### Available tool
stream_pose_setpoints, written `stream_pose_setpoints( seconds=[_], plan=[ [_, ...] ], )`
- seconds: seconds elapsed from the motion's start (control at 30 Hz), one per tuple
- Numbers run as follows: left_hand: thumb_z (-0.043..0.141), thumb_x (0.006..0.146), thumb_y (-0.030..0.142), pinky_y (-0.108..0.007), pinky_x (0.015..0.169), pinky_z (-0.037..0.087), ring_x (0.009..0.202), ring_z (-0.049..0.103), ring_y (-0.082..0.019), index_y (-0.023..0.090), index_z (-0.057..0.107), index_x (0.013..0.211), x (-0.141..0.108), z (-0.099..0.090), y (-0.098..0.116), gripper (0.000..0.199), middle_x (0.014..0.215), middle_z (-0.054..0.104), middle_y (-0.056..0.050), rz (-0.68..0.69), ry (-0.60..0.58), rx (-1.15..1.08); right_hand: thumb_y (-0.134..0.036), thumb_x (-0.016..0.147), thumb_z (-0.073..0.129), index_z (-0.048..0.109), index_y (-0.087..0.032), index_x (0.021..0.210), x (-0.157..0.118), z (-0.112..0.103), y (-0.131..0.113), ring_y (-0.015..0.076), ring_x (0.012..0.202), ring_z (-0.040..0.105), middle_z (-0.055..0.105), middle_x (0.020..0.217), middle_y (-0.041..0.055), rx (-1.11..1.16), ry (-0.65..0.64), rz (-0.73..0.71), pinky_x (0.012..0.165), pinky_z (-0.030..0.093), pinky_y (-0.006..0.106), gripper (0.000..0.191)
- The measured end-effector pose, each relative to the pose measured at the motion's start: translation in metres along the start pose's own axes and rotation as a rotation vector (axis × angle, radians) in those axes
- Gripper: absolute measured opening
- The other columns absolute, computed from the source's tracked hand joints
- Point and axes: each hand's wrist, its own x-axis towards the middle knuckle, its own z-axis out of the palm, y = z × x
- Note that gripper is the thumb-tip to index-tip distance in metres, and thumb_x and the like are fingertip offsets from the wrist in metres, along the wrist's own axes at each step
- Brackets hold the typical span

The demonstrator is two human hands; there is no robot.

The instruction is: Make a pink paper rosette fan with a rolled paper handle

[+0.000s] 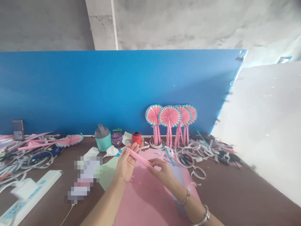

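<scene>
A narrow folded strip of pink paper (140, 159) slants between my two hands, above the sheets on the table. My left hand (125, 163), palm up, has its fingers closed on the strip's upper left end. At the lower right end, the thumb and fingers of my right hand (162, 171) pinch the strip. Beneath them lies a large pink paper sheet (143, 197), with a pale green sheet (109, 172) showing at its left. Several round pleated paper fans (169, 116) with pink handles stand behind, against the blue partition.
Behind my left hand are a teal lidded cup (102, 139), a purple pot (117, 139) and a red thread spool (136, 138). Tangled white strips (199, 150) lie at right. A white power strip (33, 194) and a blurred-out object (84, 180) are at left. A blue partition (105, 88) bounds the table.
</scene>
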Motion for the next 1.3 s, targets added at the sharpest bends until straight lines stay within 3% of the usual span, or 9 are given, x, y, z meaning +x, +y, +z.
stream_pose_setpoints(
  seconds=[0.23, 0.43, 0.63, 0.87, 1.0, 1.17, 1.3],
  plan=[
    [0.053, 0.089, 0.010, -0.049, 0.109, 0.040, 0.114, 0.062, -0.024, 0.017, 0.061, 0.100, 0.004, -0.004, 0.002, 0.016, 0.116, 0.070, -0.012, -0.023, 0.008, -0.014, -0.033, 0.070, 0.067, 0.063, -0.020, 0.060, 0.001, 0.002, 0.002, 0.0205, 0.083, 0.062, 0.068, 0.088, 0.0054, -0.014, 0.024, -0.028, 0.080, 0.045, 0.034, 0.016],
    [0.050, 0.090, 0.007, -0.047, 0.107, 0.042, 0.103, 0.068, -0.020, 0.017, 0.062, 0.095, 0.002, -0.002, 0.005, 0.017, 0.099, 0.075, -0.007, -0.057, 0.024, -0.015, -0.037, 0.071, 0.067, 0.063, -0.020, 0.053, 0.003, 0.002, 0.008, 0.0191, 0.076, 0.061, 0.068, 0.081, 0.0058, -0.006, -0.015, -0.041, 0.071, 0.045, 0.031, 0.024],
    [0.052, 0.088, 0.007, -0.043, 0.103, 0.046, 0.087, 0.072, -0.016, 0.017, 0.064, 0.090, 0.003, -0.003, 0.003, 0.016, 0.088, 0.075, -0.005, -0.065, 0.031, 0.020, -0.040, 0.071, 0.066, 0.063, -0.018, 0.056, 0.003, 0.001, 0.006, 0.0156, 0.054, 0.053, 0.061, 0.056, 0.0015, -0.022, -0.051, 0.136, 0.053, 0.036, 0.028, 0.027],
    [0.055, 0.086, 0.009, -0.040, 0.100, 0.048, 0.090, 0.071, -0.017, 0.017, 0.064, 0.089, 0.003, -0.004, 0.002, 0.012, 0.089, 0.075, -0.005, -0.034, 0.051, 0.043, -0.035, 0.069, 0.070, 0.068, -0.019, 0.056, 0.004, 0.003, 0.014, 0.0176, 0.071, 0.061, 0.069, 0.088, 0.0071, -0.021, -0.023, 0.009, 0.066, 0.045, 0.030, 0.021],
    [0.067, 0.081, 0.017, -0.033, 0.087, 0.053, 0.084, 0.070, -0.016, 0.017, 0.063, 0.089, 0.005, -0.007, -0.002, 0.009, 0.086, 0.074, -0.005, 0.007, 0.033, 0.156, -0.034, 0.071, 0.067, 0.069, -0.020, 0.058, 0.004, 0.003, 0.014, 0.0178, 0.079, 0.061, 0.066, 0.097, 0.0077, -0.028, -0.004, -0.015, 0.070, 0.046, 0.029, 0.019],
    [0.077, 0.072, 0.033, -0.023, 0.071, 0.052, 0.077, 0.066, -0.013, 0.017, 0.066, 0.090, 0.007, -0.012, -0.007, 0.027, 0.078, 0.070, -0.001, 0.066, 0.106, 0.320, -0.036, 0.075, 0.060, 0.062, -0.019, 0.060, 0.004, 0.004, 0.010, 0.0165, 0.071, 0.059, 0.065, 0.076, 0.0043, -0.018, 0.018, -0.057, 0.062, 0.044, 0.026, 0.022],
    [0.072, 0.078, 0.026, -0.019, 0.063, 0.050, 0.070, 0.063, -0.010, 0.015, 0.066, 0.086, 0.010, -0.011, -0.007, 0.015, 0.079, 0.067, -0.001, 0.065, 0.237, 0.299, -0.036, 0.079, 0.055, 0.057, -0.021, 0.058, 0.006, 0.005, 0.016, 0.0150, 0.058, 0.054, 0.061, 0.060, 0.0004, -0.099, 0.104, -0.055, 0.055, 0.041, 0.026, 0.026]
  ],
)
